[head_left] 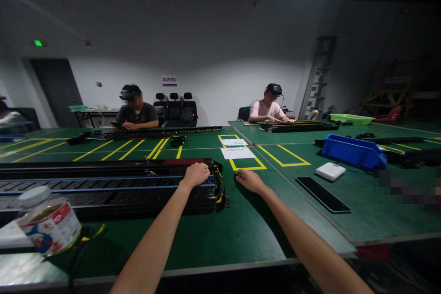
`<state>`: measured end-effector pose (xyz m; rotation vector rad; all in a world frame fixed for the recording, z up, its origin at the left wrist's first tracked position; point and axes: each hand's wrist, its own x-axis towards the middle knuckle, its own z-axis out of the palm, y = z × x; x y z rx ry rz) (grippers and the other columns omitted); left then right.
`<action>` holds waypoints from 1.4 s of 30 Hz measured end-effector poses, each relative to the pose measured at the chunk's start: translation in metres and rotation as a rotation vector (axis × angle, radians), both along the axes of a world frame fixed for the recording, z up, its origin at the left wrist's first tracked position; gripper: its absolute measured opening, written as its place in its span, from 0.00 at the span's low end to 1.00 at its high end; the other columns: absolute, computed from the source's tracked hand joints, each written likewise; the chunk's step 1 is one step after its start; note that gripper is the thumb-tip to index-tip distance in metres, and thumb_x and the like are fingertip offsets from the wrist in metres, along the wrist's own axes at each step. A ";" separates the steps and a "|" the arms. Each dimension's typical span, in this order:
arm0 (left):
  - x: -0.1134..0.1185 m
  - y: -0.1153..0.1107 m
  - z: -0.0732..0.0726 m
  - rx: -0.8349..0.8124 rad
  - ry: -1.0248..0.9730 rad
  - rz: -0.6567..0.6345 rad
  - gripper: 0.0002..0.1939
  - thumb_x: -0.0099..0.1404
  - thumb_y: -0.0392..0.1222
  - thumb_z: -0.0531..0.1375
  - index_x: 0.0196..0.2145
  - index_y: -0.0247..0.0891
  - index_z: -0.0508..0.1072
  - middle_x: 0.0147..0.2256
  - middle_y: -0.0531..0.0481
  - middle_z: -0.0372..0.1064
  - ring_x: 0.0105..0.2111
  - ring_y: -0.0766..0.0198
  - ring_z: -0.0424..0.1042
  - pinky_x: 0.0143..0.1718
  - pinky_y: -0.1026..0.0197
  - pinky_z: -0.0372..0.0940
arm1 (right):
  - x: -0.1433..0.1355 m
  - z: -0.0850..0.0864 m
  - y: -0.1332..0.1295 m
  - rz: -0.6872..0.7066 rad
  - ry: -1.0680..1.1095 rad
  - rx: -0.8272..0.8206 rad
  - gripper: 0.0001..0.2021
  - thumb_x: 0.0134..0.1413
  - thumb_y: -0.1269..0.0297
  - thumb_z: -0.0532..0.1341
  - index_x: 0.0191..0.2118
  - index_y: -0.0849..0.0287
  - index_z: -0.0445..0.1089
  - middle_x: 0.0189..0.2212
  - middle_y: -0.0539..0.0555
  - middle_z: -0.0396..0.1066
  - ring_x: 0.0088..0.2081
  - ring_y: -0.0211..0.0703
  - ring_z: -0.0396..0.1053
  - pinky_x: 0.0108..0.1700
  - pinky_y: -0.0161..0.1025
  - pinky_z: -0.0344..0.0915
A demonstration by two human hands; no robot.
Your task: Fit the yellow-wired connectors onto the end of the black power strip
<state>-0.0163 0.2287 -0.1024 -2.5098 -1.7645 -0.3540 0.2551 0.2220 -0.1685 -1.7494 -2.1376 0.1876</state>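
My left hand (196,174) rests with curled fingers on the right end of the long black strips (138,197), which have blue edges and red dots. Whether those fingers grip anything cannot be made out. My right hand (248,180) lies on the green table (206,243) just right of the strips, its fingers bent inward; what is under them is hidden. Short yellow wires (219,199) stick out at the strips' end, between the two hands. Two white paper sheets (237,153) lie beyond my right hand, inside a yellow taped outline.
A clear jar (50,225) stands at the near left. To the right are a black phone (323,194), a white box (330,171) and a blue bin (354,151). Two people (136,112) sit across the table, near more strips. A green tray (351,119) is farther back.
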 end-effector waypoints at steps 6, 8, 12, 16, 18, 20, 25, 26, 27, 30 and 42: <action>-0.001 0.000 -0.001 -0.001 -0.006 -0.006 0.17 0.67 0.42 0.50 0.33 0.42 0.79 0.39 0.42 0.79 0.42 0.51 0.78 0.44 0.55 0.69 | 0.001 0.000 0.001 0.002 0.002 -0.003 0.15 0.64 0.62 0.57 0.52 0.57 0.73 0.41 0.57 0.77 0.43 0.47 0.73 0.40 0.36 0.58; -0.001 0.001 -0.001 0.002 -0.007 -0.009 0.17 0.67 0.42 0.50 0.33 0.42 0.79 0.39 0.42 0.79 0.42 0.51 0.78 0.44 0.55 0.69 | 0.001 0.000 0.001 0.005 0.000 -0.003 0.15 0.64 0.61 0.57 0.52 0.58 0.73 0.41 0.57 0.77 0.43 0.47 0.73 0.39 0.36 0.58; -0.001 0.002 -0.003 0.009 -0.007 -0.014 0.17 0.67 0.41 0.49 0.33 0.42 0.79 0.38 0.43 0.79 0.41 0.52 0.78 0.44 0.56 0.69 | 0.001 0.000 0.000 0.007 -0.002 -0.005 0.15 0.64 0.61 0.56 0.52 0.58 0.73 0.40 0.57 0.77 0.41 0.47 0.73 0.39 0.36 0.58; -0.001 0.002 -0.003 0.016 -0.007 -0.022 0.17 0.67 0.42 0.49 0.32 0.42 0.78 0.37 0.43 0.79 0.40 0.53 0.78 0.42 0.56 0.69 | 0.000 0.001 0.000 0.007 -0.001 0.003 0.14 0.64 0.62 0.56 0.51 0.58 0.73 0.40 0.57 0.77 0.42 0.46 0.73 0.39 0.35 0.57; -0.002 0.003 -0.003 0.016 -0.005 -0.024 0.17 0.67 0.42 0.50 0.32 0.42 0.78 0.37 0.44 0.79 0.40 0.53 0.78 0.42 0.57 0.69 | 0.000 0.001 0.000 0.004 0.001 -0.003 0.15 0.64 0.61 0.56 0.52 0.58 0.73 0.40 0.57 0.77 0.42 0.46 0.73 0.39 0.35 0.58; -0.002 0.003 -0.003 0.015 -0.002 -0.024 0.17 0.67 0.42 0.50 0.31 0.41 0.78 0.37 0.44 0.79 0.40 0.53 0.78 0.42 0.57 0.69 | 0.000 0.001 0.000 -0.001 0.000 -0.009 0.15 0.64 0.61 0.57 0.52 0.57 0.73 0.41 0.57 0.77 0.43 0.47 0.73 0.40 0.35 0.58; -0.001 0.005 -0.006 0.025 0.008 -0.013 0.16 0.67 0.42 0.50 0.33 0.41 0.78 0.38 0.43 0.79 0.41 0.52 0.78 0.43 0.56 0.69 | 0.000 0.000 0.001 0.002 -0.006 -0.005 0.14 0.64 0.61 0.57 0.52 0.58 0.73 0.40 0.56 0.77 0.42 0.46 0.73 0.39 0.35 0.57; -0.001 0.006 -0.006 0.027 0.010 -0.010 0.16 0.67 0.42 0.50 0.33 0.41 0.78 0.38 0.43 0.79 0.41 0.52 0.78 0.43 0.56 0.69 | 0.000 0.000 0.001 0.004 -0.004 -0.002 0.14 0.64 0.61 0.57 0.52 0.58 0.73 0.39 0.56 0.77 0.41 0.45 0.73 0.38 0.35 0.57; -0.001 0.006 -0.006 0.028 0.011 -0.009 0.16 0.67 0.42 0.50 0.33 0.41 0.78 0.38 0.42 0.79 0.41 0.51 0.78 0.43 0.55 0.69 | 0.001 -0.001 0.001 0.005 -0.003 0.000 0.15 0.64 0.61 0.57 0.52 0.58 0.73 0.39 0.56 0.77 0.41 0.45 0.73 0.38 0.35 0.57; -0.001 0.006 -0.007 0.027 0.011 -0.013 0.16 0.67 0.42 0.50 0.33 0.42 0.78 0.37 0.42 0.79 0.41 0.51 0.78 0.43 0.55 0.69 | 0.001 -0.002 0.001 0.005 -0.003 0.003 0.15 0.64 0.61 0.57 0.52 0.58 0.73 0.38 0.56 0.77 0.40 0.45 0.73 0.38 0.35 0.57; -0.001 0.007 -0.007 0.029 0.006 -0.015 0.17 0.67 0.42 0.50 0.32 0.41 0.78 0.37 0.42 0.79 0.40 0.51 0.78 0.42 0.56 0.69 | 0.002 -0.002 0.002 0.012 0.014 0.002 0.14 0.64 0.61 0.57 0.51 0.58 0.73 0.39 0.56 0.77 0.39 0.45 0.73 0.38 0.35 0.57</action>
